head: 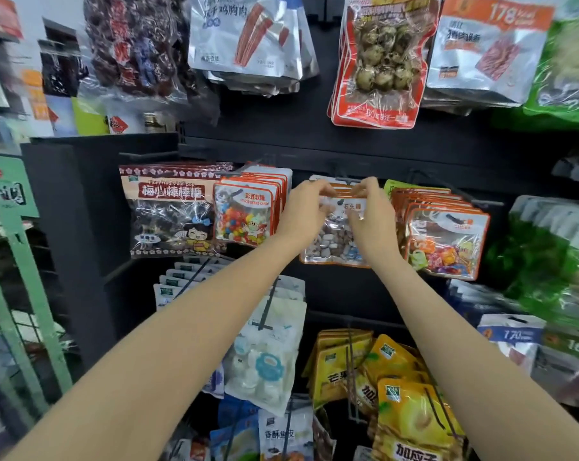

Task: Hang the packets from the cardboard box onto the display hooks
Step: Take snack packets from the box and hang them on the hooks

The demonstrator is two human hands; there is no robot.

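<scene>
I am in the middle of hanging one packet (331, 237) on a hook (343, 179) in the middle row of the black display. My left hand (306, 207) pinches the packet's top left corner, and my right hand (369, 211) pinches the top right, fingers curled over the upper edge. Both grips are closed on the packet, holding its header up against the hook's tip.

As I judge it, the next move calls for lining the hang hole up with the end of the hook and sliding the packet back along the wire. I cannot tell whether the hole is already over the tip, since my fingers cover that spot.

The packet is a clear pouch with an orange border and a white label strip near the top. Through the window I see brown and white lumps, pebble-like sweets. It hangs flat and a little crinkled between my hands, just in front of more orange-edged packets on the same hook. It sits between the jelly bean packets (245, 214) on its left and another orange row (448, 241) on its right. The cardboard box is out of view.
</scene>
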